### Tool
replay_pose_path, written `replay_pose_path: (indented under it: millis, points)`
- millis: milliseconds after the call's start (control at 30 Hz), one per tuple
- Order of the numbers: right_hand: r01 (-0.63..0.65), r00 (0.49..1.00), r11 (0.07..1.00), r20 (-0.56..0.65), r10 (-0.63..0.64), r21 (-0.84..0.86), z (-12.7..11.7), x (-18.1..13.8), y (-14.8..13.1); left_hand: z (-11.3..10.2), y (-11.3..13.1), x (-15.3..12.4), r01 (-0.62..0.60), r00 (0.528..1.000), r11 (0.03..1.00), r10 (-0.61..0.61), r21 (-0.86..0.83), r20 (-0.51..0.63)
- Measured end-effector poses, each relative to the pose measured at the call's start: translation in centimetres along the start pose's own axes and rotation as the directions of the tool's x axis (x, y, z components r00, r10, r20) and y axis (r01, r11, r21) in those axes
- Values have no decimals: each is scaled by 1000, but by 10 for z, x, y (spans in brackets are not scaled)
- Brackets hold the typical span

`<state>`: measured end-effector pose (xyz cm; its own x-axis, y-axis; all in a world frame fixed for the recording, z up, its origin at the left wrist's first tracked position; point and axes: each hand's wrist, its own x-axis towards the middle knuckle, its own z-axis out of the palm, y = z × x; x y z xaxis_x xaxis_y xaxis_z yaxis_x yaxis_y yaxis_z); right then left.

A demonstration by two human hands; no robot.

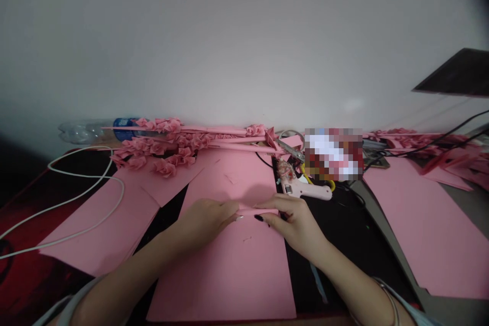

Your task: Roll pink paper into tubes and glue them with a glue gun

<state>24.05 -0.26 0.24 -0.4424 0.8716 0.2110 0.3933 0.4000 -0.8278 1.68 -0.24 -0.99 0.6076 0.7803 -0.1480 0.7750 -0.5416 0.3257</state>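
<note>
My left hand (206, 221) and my right hand (296, 224) meet over a large pink paper sheet (237, 270) in front of me. Between their fingertips they pinch a thin rolled pink paper strip (252, 211), one hand at each end. Both hands have their fingers closed on it. A pink glue gun (309, 191) lies just beyond my right hand.
Several pink paper roses (160, 150) and long pink paper stems (237, 145) lie along the wall. More pink sheets (424, 224) flank the middle one. A white cable (76, 204) loops at left, a plastic bottle (95, 131) lies behind, black cables (439, 142) at right.
</note>
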Motion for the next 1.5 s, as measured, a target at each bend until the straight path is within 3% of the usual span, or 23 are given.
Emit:
replay_pose_path:
  millis: [267,500,667,1033,1200,1500]
  points:
    - [71,996,994,59,-66,-87,3,0,3,9,0,4,-19,999,999,18,-32,-49]
    - [117,965,967,256,-57,-226,10,-2,5,15,8,2,-71,996,997,71,5,-48]
    - [142,947,956,315,-56,-258,7,-2,5,12,8,2,-80,996,995,82,58,-23]
    - [114,957,986,281,-74,-126,4,0,7,7,5,2,-77,996,995,80,63,-31]
    - [106,975,981,212,-70,-162,-9,3,7,-3,-4,2,-33,999,999,35,39,-42]
    - [111,973,981,220,-74,-159,-10,4,7,-5,-4,0,-62,995,998,64,29,-78]
